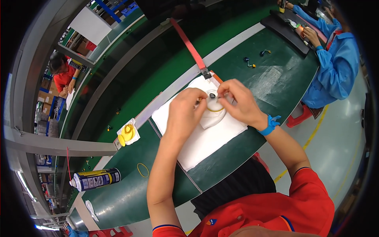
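My left hand (185, 108) is closed in a pinch, with a tiny dark bit showing at its fingertips. Opposite it, my right hand (240, 102) also pinches; what lies in its fingers is too small and blurred to name. Between the two sits a small black round part (212, 95); whether it rests on the white piece beneath or hangs above is unclear. Below is a white rounded piece (211, 119) with a yellow rubber band (216, 110) along its edge. All of this is over a white cloth (201, 150) spread on the green table (221, 173).
Left of the cloth, yellow bands (128, 132) lie on a white pad, and a single yellow band (143, 170) lies nearer. A spray can (96, 178) lies on its side. A red strip (188, 45) crosses the green conveyor belt (158, 59). Co-workers sit at right and far left.
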{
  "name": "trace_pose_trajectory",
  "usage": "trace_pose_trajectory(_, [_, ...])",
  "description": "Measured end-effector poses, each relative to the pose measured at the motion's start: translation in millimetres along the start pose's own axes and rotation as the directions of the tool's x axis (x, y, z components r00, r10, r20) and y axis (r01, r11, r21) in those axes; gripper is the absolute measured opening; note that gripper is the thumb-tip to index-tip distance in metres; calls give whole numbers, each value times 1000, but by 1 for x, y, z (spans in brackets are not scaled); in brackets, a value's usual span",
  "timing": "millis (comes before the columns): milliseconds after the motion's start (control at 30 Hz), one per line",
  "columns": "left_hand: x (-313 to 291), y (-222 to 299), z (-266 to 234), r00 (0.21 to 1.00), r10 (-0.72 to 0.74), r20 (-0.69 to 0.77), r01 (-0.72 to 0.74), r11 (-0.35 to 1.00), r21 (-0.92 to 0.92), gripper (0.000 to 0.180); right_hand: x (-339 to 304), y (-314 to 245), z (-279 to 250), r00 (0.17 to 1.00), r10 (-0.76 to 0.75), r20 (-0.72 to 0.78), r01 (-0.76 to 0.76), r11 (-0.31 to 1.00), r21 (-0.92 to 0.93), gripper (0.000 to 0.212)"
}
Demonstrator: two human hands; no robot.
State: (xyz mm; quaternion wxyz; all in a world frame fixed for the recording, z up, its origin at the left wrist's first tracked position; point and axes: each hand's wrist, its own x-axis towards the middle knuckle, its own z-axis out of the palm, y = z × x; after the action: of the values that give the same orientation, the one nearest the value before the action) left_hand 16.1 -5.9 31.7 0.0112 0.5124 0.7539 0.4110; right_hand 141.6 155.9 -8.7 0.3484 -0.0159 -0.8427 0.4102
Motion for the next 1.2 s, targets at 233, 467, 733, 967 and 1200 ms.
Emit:
trace_pose_trajectory(233, [-34,-13,-26,991,-136,-20,136,991,15,7,10,-17,23,984,-174,-27,170,979,-112,20])
trace_pose_trajectory(467, [-57,-41,-33,996,-94,-6,93,969,227,12,3,-45,83,946,-249,207,295,926,-234,22])
trace_pose_trajectory(733, [-100,-15,-49,983,-120,139,113,992,59,10,-39,-61,46,916,-252,313,336,907,-252,18])
trace_pose_trajectory(967, [-84,-15,-57,950,-237,205,230,971,58,10,-26,-56,65,891,-319,323,376,917,-134,17])
trace_pose_trajectory(1200, [-43,-68,-65,989,-72,-133,106,957,272,8,38,-48,79,934,-284,217,341,890,-302,17])
